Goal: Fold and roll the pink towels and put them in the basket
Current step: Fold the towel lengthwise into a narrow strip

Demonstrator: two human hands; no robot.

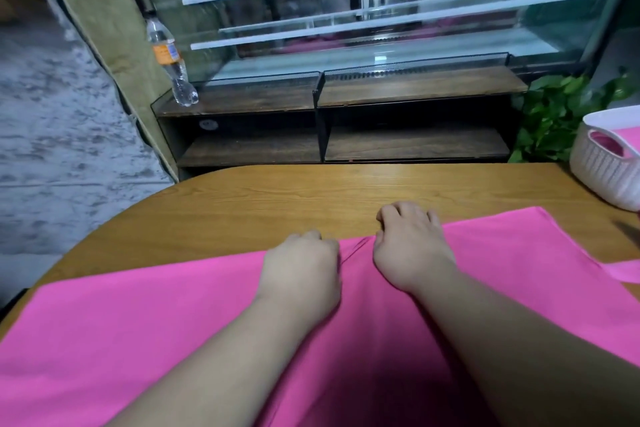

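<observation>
Currently: water bottle (171, 62) stands on the shelf, far left. Pink towel (156, 322) lies flat across the wooden surface (242, 198). Left grip (304, 267) and right grip (408, 246) sit side by side, both curled on its far edge, cloth puckered between them. White basket (602, 173) is far right, pink fabric inside.

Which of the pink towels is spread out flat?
The large towel under the left hand and right hand; the other pink cloth sits in the white basket.

Towel (138, 322) matt cloth; table (277, 198) smooth wood (slight sheen); basket (602, 177) ribbed plastic.
</observation>
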